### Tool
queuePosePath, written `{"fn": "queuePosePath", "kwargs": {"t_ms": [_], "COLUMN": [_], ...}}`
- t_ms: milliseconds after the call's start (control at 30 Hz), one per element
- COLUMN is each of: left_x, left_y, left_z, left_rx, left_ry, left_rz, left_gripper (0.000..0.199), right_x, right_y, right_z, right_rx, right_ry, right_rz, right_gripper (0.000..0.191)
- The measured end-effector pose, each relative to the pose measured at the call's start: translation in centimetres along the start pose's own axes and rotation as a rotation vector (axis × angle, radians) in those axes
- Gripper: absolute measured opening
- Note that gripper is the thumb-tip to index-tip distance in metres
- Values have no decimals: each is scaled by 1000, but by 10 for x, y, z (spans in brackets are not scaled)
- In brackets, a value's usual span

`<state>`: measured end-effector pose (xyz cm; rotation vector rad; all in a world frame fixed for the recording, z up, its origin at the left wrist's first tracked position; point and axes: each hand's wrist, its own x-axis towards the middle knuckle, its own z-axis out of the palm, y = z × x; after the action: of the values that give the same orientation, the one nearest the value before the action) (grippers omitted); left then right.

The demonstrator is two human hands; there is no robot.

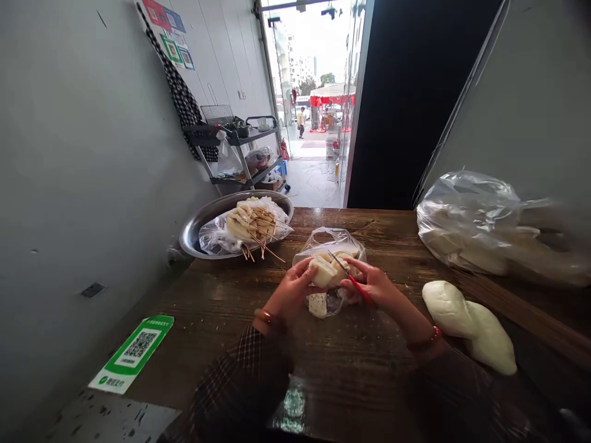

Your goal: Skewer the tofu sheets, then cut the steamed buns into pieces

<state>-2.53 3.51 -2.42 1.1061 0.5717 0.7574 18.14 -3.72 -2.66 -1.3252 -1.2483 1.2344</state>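
My left hand point(298, 284) is closed around a cut piece of pale steamed bun point(323, 272), its white inside turned up. In my right hand point(372, 284) is a knife with a red handle point(361, 291), and its thin blade slants up and left beside the bun piece. Both hands are above a clear plastic bag point(333, 236) with more pale pieces in it. A cut bun piece point(317, 305) rests at the near side of the bag, below my left hand. My right fingertips are partly hidden behind the handle.
At the back left, a metal basin point(189, 237) holds skewered pale pieces point(253, 223) on plastic. Two whole buns point(446, 307) lie at the right, near a large plastic bag of buns point(471, 221). A green QR-code card point(133, 354) lies front left. A cart point(240, 143) stands beyond the table point(341, 381).
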Motion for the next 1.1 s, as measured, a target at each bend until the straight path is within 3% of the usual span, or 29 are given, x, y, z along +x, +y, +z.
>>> {"fn": "queuePosePath", "kwargs": {"t_ms": [200, 433, 733, 1100], "left_x": [4, 5, 2, 0], "left_y": [-1, 0, 4, 7], "left_z": [3, 3, 9, 13], "left_rx": [-139, -168, -188, -140], "left_ry": [-13, -30, 37, 8], "left_rz": [-5, 9, 75, 120], "left_gripper": [52, 46, 43, 45], "right_x": [-16, -24, -35, -40], "right_y": [-13, -12, -20, -31], "right_z": [-5, -9, -13, -15], "right_rx": [-87, -255, -489, -596], "right_ry": [106, 135, 29, -70], "right_rz": [-16, -85, -68, -65], "right_gripper": [106, 91, 95, 101]}}
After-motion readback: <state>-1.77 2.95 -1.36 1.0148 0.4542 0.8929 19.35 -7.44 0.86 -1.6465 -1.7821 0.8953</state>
